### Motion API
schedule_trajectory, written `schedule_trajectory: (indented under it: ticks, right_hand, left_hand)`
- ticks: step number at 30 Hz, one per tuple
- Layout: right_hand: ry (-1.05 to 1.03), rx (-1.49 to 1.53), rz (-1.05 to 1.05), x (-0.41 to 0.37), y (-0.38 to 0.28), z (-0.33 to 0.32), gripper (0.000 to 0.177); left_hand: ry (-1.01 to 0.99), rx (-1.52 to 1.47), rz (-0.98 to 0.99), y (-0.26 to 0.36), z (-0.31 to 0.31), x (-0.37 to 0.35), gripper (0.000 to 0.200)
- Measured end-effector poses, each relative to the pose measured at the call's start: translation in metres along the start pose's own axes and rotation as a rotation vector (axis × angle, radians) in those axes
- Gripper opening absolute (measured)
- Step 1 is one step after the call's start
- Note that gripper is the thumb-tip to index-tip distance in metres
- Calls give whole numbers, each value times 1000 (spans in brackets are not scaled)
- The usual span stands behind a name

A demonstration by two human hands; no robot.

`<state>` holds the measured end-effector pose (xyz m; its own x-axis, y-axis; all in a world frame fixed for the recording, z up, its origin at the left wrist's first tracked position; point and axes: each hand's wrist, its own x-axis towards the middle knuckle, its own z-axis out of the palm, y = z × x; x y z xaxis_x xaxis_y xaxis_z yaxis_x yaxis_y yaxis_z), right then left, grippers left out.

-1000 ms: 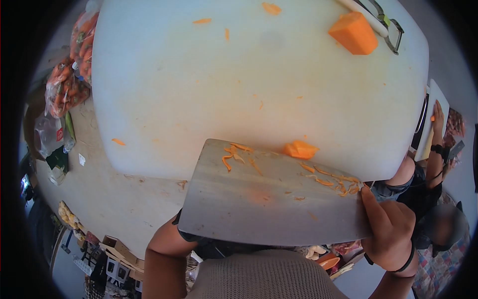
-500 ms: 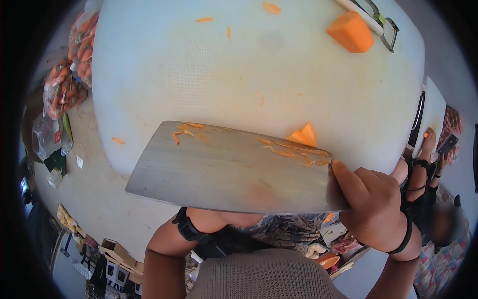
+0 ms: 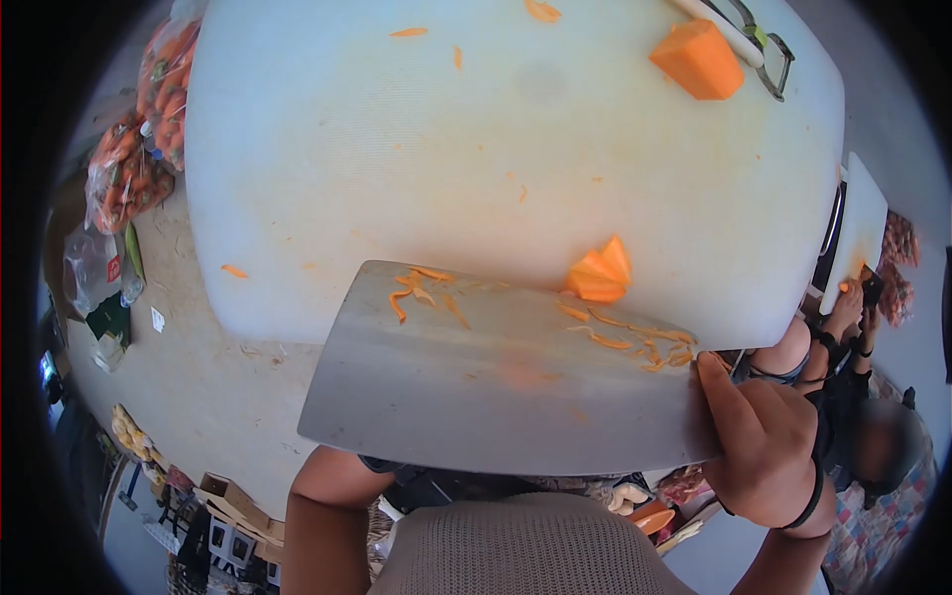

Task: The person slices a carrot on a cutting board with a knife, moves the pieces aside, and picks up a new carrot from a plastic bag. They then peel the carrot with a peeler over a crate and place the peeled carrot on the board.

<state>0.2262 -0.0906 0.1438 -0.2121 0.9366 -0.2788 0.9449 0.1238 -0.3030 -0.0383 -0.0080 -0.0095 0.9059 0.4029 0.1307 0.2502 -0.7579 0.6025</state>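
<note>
Watching from afar through the head camera, I see the right hand [image 3: 762, 441] clamped on the handle of a broad cleaver [image 3: 476, 407], its blade turned flat to the lens above the near edge of a white board [image 3: 416, 169]. Orange shreds [image 3: 609, 342] cling along the blade's far side; a cut wedge [image 3: 600, 273] sits on the board just past it, though whether steel touches it I cannot tell. The left hand is out of sight, seemingly behind the blade, its fingers apart or together I cannot say. With steel this wide, I judge good handling to rest on a firm wrist and a snug grip close to the heel, so the blade does not roll. I would want the hidden fingers well clear of the edge, any tilt made slowly lest the shreds scatter, and room left around the block [image 3: 697, 61] and peeler [image 3: 739, 47] at the board's far right corner
</note>
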Motion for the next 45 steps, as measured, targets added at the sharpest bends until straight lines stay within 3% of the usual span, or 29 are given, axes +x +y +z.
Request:
schedule_trajectory:
  ticks: [21,45]
  right_hand:
    - [17,4,-14,33,2,21,43]
    - [-18,-36,1,3,-1,-2,43]
  left_hand:
    - [-2,-16,29,12,12,3,35]
    - [46,-47,31,17,9,7,35]
